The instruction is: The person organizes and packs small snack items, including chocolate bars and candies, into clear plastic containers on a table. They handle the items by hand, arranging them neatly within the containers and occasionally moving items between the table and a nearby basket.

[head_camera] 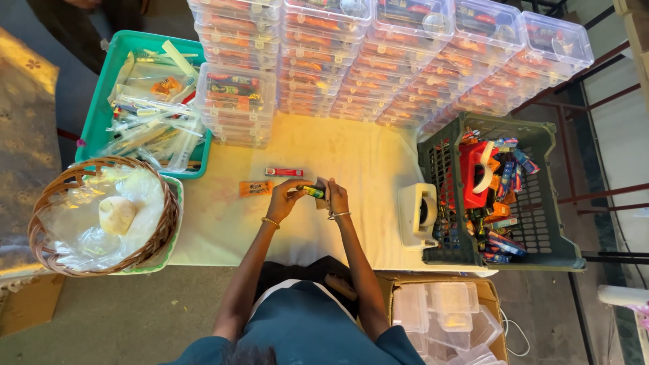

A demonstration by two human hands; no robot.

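On the bench (351,162), an orange packet (255,188) and a red tube (284,172) lie just beyond the hands, nothing between. The left hand (287,196) and right hand (336,196) pinch a small green tube (312,191) from either end; its long axis runs left-right, above the bench's middle.

your left hand (282,201) and right hand (336,197) met near the middle of the table (365,162), both gripping a small green packet (313,192). an orange packet (255,188) and a red packet (284,172) lay just left of them. stacked clear boxes (378,61) lined the far edge, a grey crate (541,236) sat at the right edge, and a wicker basket (101,216) at the left corner.
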